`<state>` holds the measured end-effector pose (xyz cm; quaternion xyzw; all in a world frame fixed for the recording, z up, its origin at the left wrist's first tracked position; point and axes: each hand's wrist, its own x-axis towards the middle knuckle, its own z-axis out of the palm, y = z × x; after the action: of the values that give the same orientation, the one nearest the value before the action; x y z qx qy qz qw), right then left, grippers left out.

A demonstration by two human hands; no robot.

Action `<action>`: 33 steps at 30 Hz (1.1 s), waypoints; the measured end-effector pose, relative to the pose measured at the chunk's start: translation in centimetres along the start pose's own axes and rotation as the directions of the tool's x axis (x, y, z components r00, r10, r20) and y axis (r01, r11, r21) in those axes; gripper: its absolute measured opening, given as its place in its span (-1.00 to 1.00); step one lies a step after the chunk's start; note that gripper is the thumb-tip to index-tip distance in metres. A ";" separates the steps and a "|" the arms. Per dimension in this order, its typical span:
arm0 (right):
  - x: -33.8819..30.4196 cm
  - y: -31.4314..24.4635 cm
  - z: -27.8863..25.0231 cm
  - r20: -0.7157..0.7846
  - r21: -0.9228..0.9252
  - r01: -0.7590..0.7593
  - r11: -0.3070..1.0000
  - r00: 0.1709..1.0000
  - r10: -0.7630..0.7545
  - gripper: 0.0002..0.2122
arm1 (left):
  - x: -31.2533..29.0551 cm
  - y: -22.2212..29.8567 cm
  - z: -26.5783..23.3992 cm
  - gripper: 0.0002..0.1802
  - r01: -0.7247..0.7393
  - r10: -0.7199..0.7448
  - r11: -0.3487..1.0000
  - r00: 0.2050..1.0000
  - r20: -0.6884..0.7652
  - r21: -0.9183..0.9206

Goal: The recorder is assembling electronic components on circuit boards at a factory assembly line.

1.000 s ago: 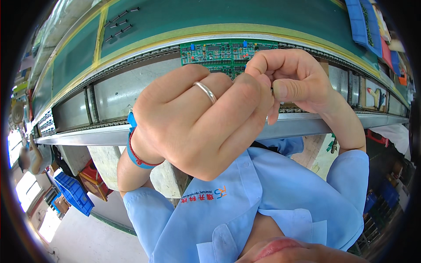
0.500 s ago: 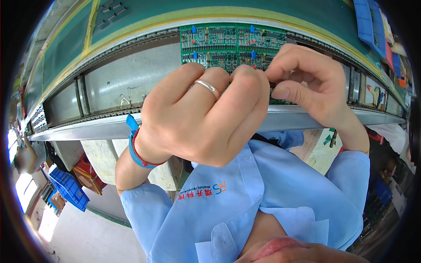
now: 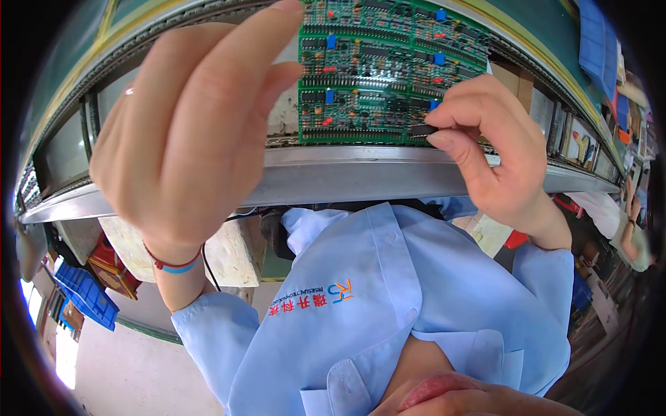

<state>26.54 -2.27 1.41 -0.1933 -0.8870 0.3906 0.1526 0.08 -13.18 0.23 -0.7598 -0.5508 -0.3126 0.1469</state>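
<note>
A green circuit board panel (image 3: pixel 378 84), crowded with small parts, lies across the metal rails of the line. Blue block-shaped parts and red parts stand out in repeated sections. Between thumb and forefinger my right hand (image 3: pixel 496 135) pinches a black chip (image 3: pixel 422 130) with pins along its side, held low over the panel's near right part. My left hand (image 3: pixel 191 125), a little blurred, is raised beside the panel's left edge. Its thumb and forefinger are apart with nothing seen between them; the other fingers curl inward.
A metal rail (image 3: pixel 347 173) runs along the near side of the line. Blue bins (image 3: pixel 600 48) stand at the far right, and a blue crate (image 3: pixel 87 295) is low at the left. At the right edge another person's arm (image 3: pixel 633 236) shows.
My left hand has moved left and away from the board, its thumb and forefinger parting. The panel now shows more fully, lower in view. The chip in my right hand has come into plain sight.
</note>
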 end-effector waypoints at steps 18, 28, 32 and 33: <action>2.1 0.5 4.2 -0.129 -0.511 0.092 0.855 0.975 -0.182 -0.73 | -5.0 2.4 -1.2 -0.72 0.365 -0.358 0.928 0.930 0.088 -0.082; 2.5 -0.3 4.0 -0.028 -0.580 0.169 0.797 0.973 -0.228 -0.70 | -6.1 1.9 -0.9 -0.62 0.295 -0.295 0.938 0.955 0.030 -0.181; 2.1 -0.4 4.0 -0.019 -0.621 0.153 0.769 0.978 -0.210 -0.70 | -6.3 2.2 -0.1 -0.60 0.289 -0.295 0.935 0.956 0.002 -0.205; 2.1 -0.4 4.0 -0.019 -0.626 0.148 0.765 0.979 -0.205 -0.70 | -6.2 2.3 0.0 -0.60 0.292 -0.297 0.933 0.955 0.008 -0.212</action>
<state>22.93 -4.10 -0.63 -0.1651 -0.9728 0.0518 0.1543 0.95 -18.61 -3.46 -0.6760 -0.6205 -0.3968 0.0239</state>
